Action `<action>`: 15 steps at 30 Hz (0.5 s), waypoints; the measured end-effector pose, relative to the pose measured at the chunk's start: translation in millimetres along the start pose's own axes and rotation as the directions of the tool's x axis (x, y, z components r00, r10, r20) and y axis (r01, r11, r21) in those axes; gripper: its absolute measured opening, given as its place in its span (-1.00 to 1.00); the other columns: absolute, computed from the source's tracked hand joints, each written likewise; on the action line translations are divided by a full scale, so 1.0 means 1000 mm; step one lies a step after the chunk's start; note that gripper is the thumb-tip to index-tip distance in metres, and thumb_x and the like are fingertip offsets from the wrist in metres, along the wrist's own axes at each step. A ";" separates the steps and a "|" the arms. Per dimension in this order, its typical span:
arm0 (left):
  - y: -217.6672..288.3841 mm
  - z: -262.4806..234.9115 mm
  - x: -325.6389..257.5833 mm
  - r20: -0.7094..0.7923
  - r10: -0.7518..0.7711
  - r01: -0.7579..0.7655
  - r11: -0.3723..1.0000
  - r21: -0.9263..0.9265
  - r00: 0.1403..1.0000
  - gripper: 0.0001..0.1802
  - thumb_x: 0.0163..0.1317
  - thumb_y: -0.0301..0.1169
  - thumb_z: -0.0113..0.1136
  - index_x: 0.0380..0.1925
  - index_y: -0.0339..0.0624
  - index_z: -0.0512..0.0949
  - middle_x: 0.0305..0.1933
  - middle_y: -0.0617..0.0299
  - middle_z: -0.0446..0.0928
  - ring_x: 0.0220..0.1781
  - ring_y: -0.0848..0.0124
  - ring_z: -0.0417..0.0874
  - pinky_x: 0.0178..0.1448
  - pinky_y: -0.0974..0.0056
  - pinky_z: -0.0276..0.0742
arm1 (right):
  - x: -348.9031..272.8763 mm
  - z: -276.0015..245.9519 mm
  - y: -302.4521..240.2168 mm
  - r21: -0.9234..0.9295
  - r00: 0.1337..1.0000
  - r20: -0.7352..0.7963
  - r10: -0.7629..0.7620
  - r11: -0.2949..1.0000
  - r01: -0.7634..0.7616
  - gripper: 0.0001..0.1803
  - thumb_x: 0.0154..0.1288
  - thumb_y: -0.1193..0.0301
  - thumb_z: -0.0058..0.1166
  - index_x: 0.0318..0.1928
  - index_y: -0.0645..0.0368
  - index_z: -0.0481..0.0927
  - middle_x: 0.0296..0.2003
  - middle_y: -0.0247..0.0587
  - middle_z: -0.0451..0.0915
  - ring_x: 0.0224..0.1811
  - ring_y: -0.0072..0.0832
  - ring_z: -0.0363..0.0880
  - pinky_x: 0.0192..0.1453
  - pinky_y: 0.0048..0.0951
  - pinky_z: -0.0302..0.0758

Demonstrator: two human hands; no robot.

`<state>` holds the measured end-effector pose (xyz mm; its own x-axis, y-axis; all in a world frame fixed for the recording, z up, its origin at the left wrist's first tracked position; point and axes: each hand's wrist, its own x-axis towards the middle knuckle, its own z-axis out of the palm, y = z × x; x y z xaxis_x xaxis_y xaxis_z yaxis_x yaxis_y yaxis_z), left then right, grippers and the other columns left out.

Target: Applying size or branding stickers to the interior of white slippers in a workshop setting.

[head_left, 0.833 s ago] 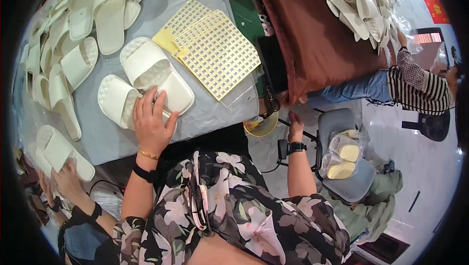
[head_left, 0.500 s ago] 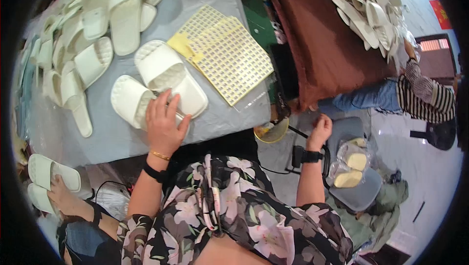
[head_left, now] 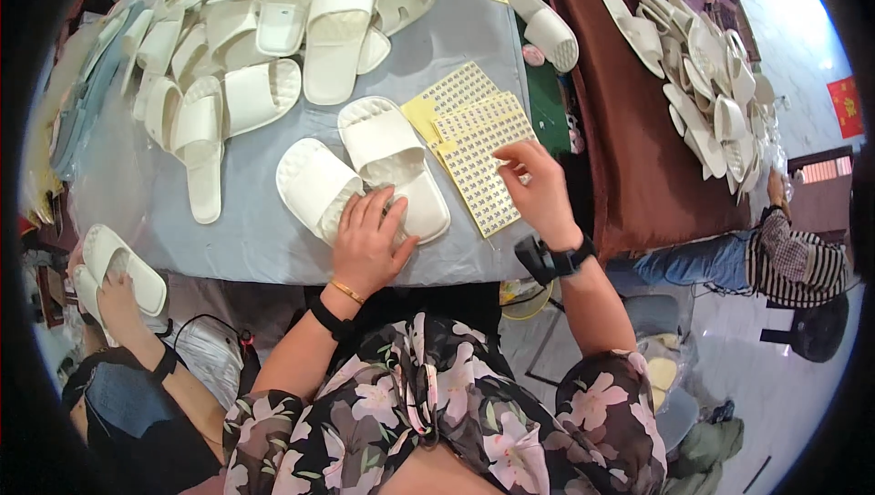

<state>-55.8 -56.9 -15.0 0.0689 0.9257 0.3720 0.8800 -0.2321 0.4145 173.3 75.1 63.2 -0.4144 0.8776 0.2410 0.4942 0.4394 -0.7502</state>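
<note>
Here my left hand (head_left: 369, 238) lies flat and spread wide on a soft white foam slipper (head_left: 394, 159). It presses down on the heel end and grips nothing. A second white foam slipper (head_left: 314, 187) sits just beside my fingers, touching the first one. Both rest on the grey worktop (head_left: 255, 240), right in front of me.

My right hand (head_left: 538, 192) is a little way off to the side of my left. Its fingers are curled in close at a yellow sheet of tiny square stickers (head_left: 478, 167). The fingertips touch the sheet, but I cannot tell if they have pinched a sticker yet.

I think the slipper is light and squashy. It would bend if I grabbed it hard, so the thick heel or the wide strap looks like the best place to hold. The sticker sheet looks thin and floppy, and a sticker would be small and sticky, so only fingertips at its edge would work.

Past my left hand lies a big heap of white slippers (head_left: 264, 30).
</note>
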 end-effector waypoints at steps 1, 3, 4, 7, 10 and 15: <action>0.001 -0.001 0.001 -0.014 -0.004 0.004 1.000 0.000 1.000 -0.41 0.12 -0.13 0.28 0.13 -0.16 0.48 0.25 0.04 0.41 0.28 0.06 0.40 0.42 -0.06 0.21 | 0.010 0.009 0.008 -0.038 0.999 0.048 -0.023 0.999 0.025 -0.82 0.16 0.63 0.13 -0.19 0.25 0.60 -0.28 -0.10 0.55 -0.33 -0.30 0.60 -0.23 -0.39 0.54; 0.002 -0.002 0.001 0.010 -0.007 0.008 1.000 -0.017 1.000 -0.41 0.10 -0.14 0.30 0.11 -0.16 0.48 0.24 0.05 0.41 0.27 0.06 0.41 0.42 -0.05 0.21 | 0.024 0.028 0.027 -0.093 0.992 0.124 -0.028 0.995 0.040 -0.82 0.16 0.61 0.12 -0.19 0.24 0.60 -0.26 -0.05 0.56 -0.27 -0.17 0.60 -0.18 -0.28 0.54; 0.002 -0.003 0.001 -0.001 -0.015 0.015 1.000 -0.015 1.000 -0.41 0.10 -0.14 0.30 0.11 -0.16 0.48 0.24 0.05 0.41 0.27 0.06 0.41 0.42 -0.05 0.21 | 0.029 0.034 0.032 -0.125 0.986 0.159 -0.053 0.989 0.073 -0.81 0.16 0.60 0.12 -0.18 0.24 0.61 -0.24 -0.03 0.56 -0.24 -0.13 0.59 -0.15 -0.25 0.54; 0.003 -0.004 0.000 -0.010 -0.012 0.012 0.999 -0.036 1.000 -0.43 0.05 -0.15 0.32 0.06 -0.15 0.50 0.21 0.06 0.43 0.26 0.09 0.41 0.42 -0.04 0.22 | 0.035 0.049 0.042 -0.174 0.987 0.161 -0.007 0.984 0.035 -0.83 0.17 0.58 0.13 -0.19 0.23 0.61 -0.25 -0.03 0.56 -0.20 -0.11 0.58 -0.12 -0.22 0.53; 0.001 -0.003 -0.001 -0.020 -0.012 0.011 0.999 -0.044 1.000 -0.43 0.06 -0.14 0.31 0.06 -0.14 0.50 0.21 0.06 0.43 0.26 0.09 0.41 0.42 -0.04 0.22 | 0.040 0.054 0.050 -0.233 0.983 0.174 0.049 0.972 -0.007 -0.85 0.19 0.58 0.11 -0.20 0.23 0.61 -0.27 -0.04 0.55 -0.19 -0.12 0.58 -0.09 -0.23 0.53; -0.001 -0.001 -0.002 -0.023 -0.024 0.022 0.998 -0.051 0.999 -0.44 0.07 -0.13 0.30 0.06 -0.13 0.50 0.20 0.04 0.43 0.26 0.09 0.41 0.42 -0.05 0.22 | 0.044 0.057 0.056 -0.242 0.985 0.150 0.088 0.969 -0.050 -0.87 0.17 0.53 0.16 -0.23 0.23 0.60 -0.30 -0.03 0.55 -0.24 -0.10 0.58 -0.14 -0.21 0.54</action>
<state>-57.5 -58.7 -15.0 0.0370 0.9237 0.3814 0.8560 -0.2263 0.4648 139.0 127.4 -3.8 -0.4791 0.8742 0.0790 0.6847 0.4284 -0.5896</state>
